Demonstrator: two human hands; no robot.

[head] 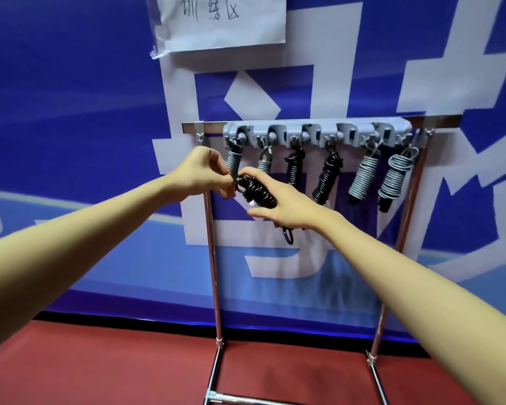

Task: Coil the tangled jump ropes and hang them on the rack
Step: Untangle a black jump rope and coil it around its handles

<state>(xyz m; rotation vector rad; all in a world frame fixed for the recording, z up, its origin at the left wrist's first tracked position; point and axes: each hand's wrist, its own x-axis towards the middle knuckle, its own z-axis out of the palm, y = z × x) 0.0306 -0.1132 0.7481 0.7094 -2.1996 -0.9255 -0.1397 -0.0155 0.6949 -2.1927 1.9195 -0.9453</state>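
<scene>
Black coiled rope (pixel 257 192); grey holder (pixel 316 135); blue-white backdrop (pixel 70 112); red floor (pixel 129 369).

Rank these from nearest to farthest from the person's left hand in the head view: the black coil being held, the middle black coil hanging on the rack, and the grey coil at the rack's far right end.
1. Black coil being held: touching the left hand, gripped by both hands.
2. Middle black coil: hanging right of the hands.
3. Far-right grey coil: at the rack's right end.
</scene>
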